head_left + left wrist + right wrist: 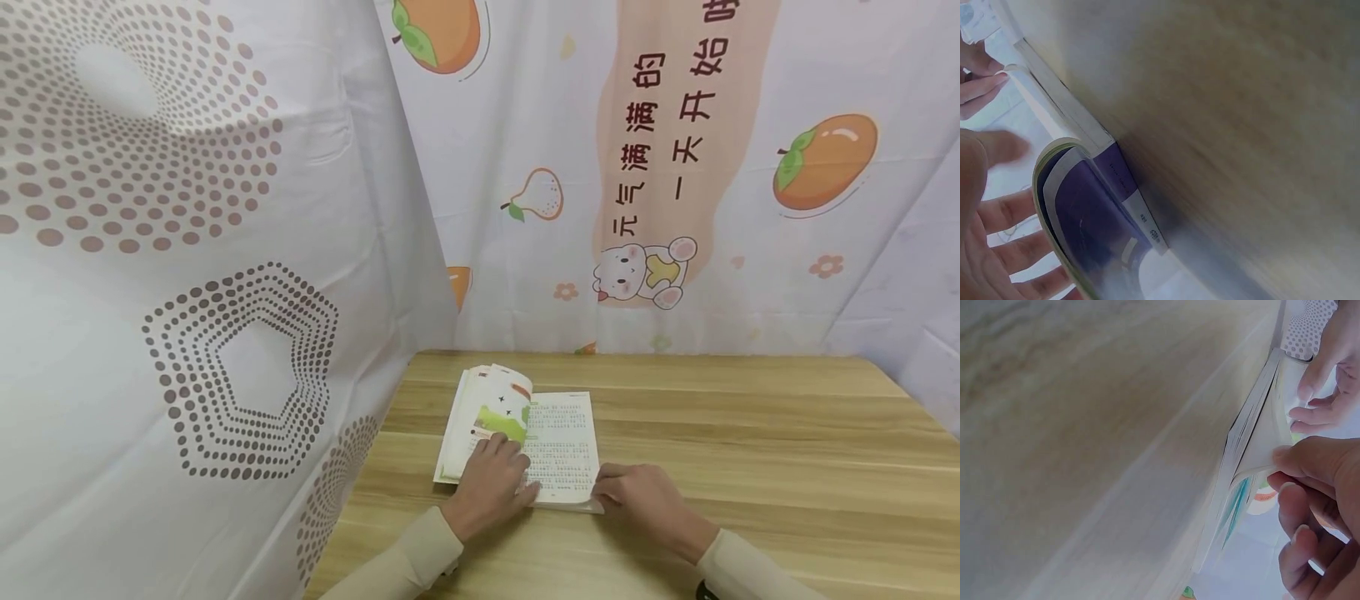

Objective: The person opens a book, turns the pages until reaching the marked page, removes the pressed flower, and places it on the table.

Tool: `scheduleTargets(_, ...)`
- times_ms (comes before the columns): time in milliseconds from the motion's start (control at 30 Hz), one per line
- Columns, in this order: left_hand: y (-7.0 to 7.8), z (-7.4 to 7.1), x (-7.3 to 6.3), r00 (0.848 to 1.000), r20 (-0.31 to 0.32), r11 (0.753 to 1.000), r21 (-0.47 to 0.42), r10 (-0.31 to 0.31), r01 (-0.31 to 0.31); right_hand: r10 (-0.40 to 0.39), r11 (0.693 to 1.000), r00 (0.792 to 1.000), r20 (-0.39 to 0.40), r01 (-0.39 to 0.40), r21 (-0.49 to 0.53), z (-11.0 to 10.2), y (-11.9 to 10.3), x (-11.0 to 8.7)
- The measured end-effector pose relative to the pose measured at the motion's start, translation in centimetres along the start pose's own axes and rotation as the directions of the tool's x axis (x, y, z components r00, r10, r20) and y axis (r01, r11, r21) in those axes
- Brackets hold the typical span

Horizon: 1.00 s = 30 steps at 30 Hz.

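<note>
Book [558,454] lies open on bench [750,433], under the loosely spread left hand [491,482]; right hand [647,502] pinches a page corner [587,497] nearest it. Pages [558,412] likely light, floppy, crease-prone; best lifted by that corner.

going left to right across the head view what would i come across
dotted hexagon print on the side curtain, left hand, right-hand page of the open book, right hand, rightmost orange fruit print
</note>
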<state>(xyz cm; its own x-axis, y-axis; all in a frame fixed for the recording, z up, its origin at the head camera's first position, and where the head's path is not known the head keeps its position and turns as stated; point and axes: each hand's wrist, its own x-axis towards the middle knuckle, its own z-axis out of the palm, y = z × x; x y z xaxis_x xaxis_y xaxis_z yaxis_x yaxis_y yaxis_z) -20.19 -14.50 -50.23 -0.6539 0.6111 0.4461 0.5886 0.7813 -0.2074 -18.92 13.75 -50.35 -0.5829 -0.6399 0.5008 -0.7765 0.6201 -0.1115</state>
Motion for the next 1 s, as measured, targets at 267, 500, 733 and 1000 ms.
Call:
scheduleTargets(267,0.14,0.24,-0.31,0.998,0.058,0.999,0.042,0.004,-0.007,0.016,0.999,0.999,-0.052,-0.014,0.044,0.13,0.03,0.11)
scheduleTargets(500,0.08,0.66,-0.28,1.000,0.011,0.999,0.053,0.000,0.000,0.089,0.996,0.994,-0.064,-0.088,0.019,0.18,-0.13,0.12)
scheduleTargets(733,0.26,0.53,0.02,1.000,-0.010,0.998,0.057,-0.019,0.020,0.193,0.981,0.979,-0.062,-0.193,0.003,0.06,-0.21,0.11)
scheduleTargets(1000,0.39,0.08,0.09,0.998,-0.021,0.992,0.108,-0.066,0.068,0.148,0.989,0.988,-0.044,-0.148,0.000,-0.30,-0.32,-0.26)
